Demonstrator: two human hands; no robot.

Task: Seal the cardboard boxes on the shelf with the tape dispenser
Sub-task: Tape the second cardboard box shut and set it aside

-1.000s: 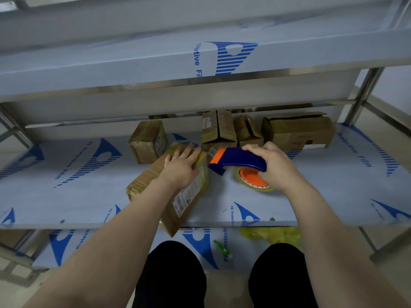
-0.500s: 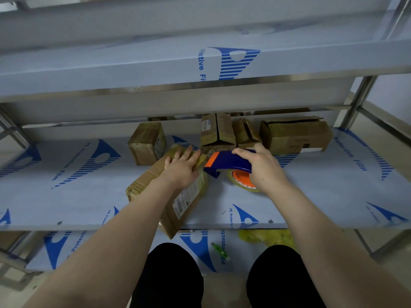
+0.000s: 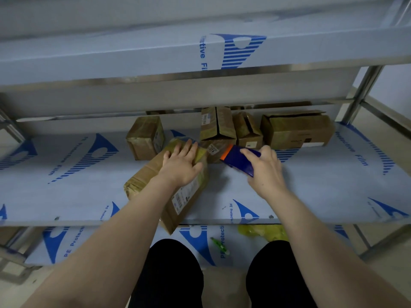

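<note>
- On the middle shelf (image 3: 311, 192), which is covered in pale film with blue print, a long cardboard box (image 3: 149, 176) lies at a slant, its near corner hanging past the front edge
- left hand (image 3: 180, 166) lies flat on the far end of that box, fingers straight and spread, pressing down on its top
- right hand (image 3: 264, 172) has its fingers curled round the blue tape dispenser (image 3: 241, 161) and holds it just right of the long box, above the shelf
- the dispenser's orange tip points up and left, close to the box's far end; whether it touches the cardboard cannot be told
- a white label shows on the long box's right side
- at the back of the shelf stand four more boxes: a small taped box (image 3: 144, 138) to the left, a tall box (image 3: 219, 124) with a dark seam down its top, a narrow box (image 3: 248, 130) just beside it, and a wide box (image 3: 295, 128) at the right with a flap raised
- on the lower shelf (image 3: 124, 241) lie a crumpled yellow thing (image 3: 260, 231) and a small green item (image 3: 219, 245)
- an upper shelf (image 3: 133, 56) with the same film spans the top of the view
</note>
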